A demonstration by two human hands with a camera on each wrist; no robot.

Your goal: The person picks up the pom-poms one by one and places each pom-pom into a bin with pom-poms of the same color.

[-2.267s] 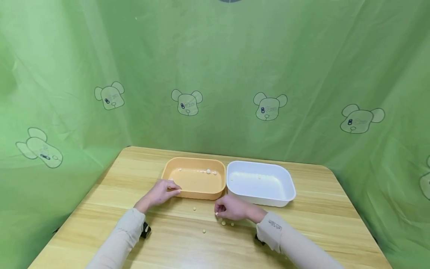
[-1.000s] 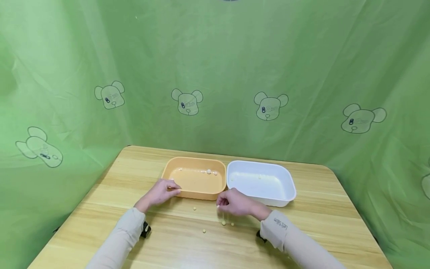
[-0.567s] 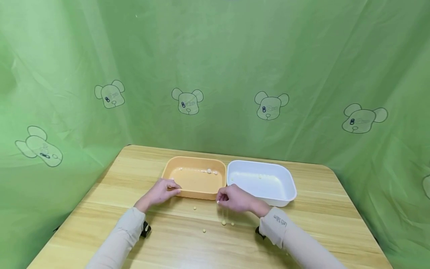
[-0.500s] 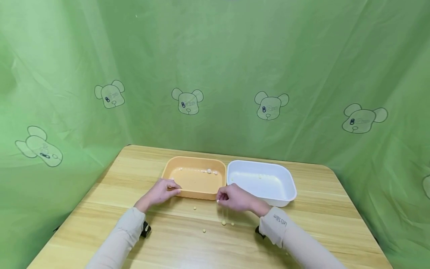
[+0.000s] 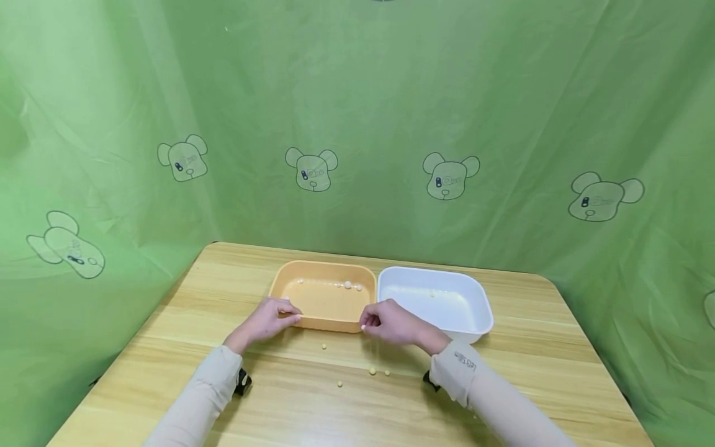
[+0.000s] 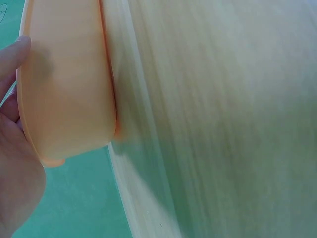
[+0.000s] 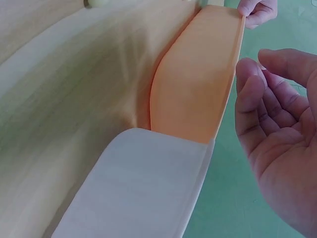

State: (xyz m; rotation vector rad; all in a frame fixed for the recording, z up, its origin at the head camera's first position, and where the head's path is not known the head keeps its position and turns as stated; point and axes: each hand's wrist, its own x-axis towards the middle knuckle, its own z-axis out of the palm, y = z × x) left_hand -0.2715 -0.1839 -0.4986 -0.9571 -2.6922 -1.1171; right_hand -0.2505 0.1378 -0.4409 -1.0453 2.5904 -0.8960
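Nearest, on the wood-grain table (image 5: 290, 416), small yellowish balls (image 5: 372, 370) lie scattered in front of the orange tray (image 5: 329, 324). By that tray's front right corner, the right hand (image 5: 395, 322) has its fingers curled in toward the thumb, pinching a pale ball (image 5: 363, 327) at the tips. Toward the tray's front left, the left hand (image 5: 267, 320) grips the rim, thumb outside and fingers over the edge. Inside the orange tray, several whitish balls (image 5: 348, 285) lie, mostly toward its back right. Just right of it stands the white tray (image 5: 447, 313), seemingly touching, with a little yellowish ball (image 5: 432, 294) inside. Behind the orange tray hangs a green curtain (image 5: 363, 93) printed with bear heads (image 5: 313, 172).
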